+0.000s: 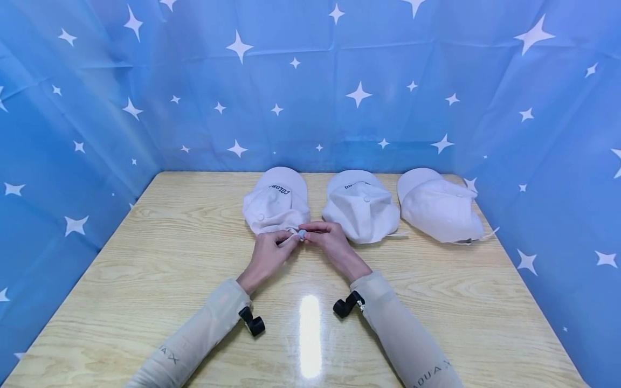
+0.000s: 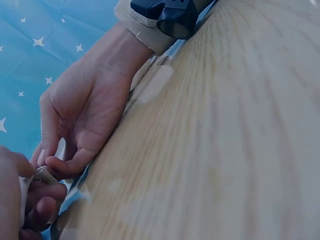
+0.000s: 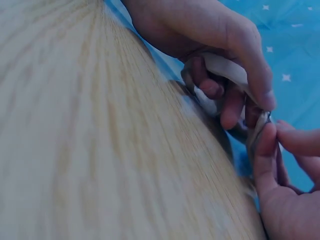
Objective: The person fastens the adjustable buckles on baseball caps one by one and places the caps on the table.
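Note:
A white cap (image 1: 275,207) with dark lettering lies at the back of the table, brim pointing away. At its near edge, my left hand (image 1: 268,253) pinches the cap's back strap (image 3: 225,68) between thumb and fingers; the white band runs across under that hand in the right wrist view. My right hand (image 1: 336,249) meets it from the other side, thumb and forefinger pinching the strap's end. A small shiny bluish piece (image 1: 302,234) shows between the fingertips, its kind unclear. Fingers partly hide the strap in every view.
Two more white caps stand to the right: a middle one (image 1: 361,210) close to my right hand, and another (image 1: 439,207) near the table's right edge, both with loose strap ends. The wooden table (image 1: 145,258) meets a blue star-patterned curtain (image 1: 310,108) behind.

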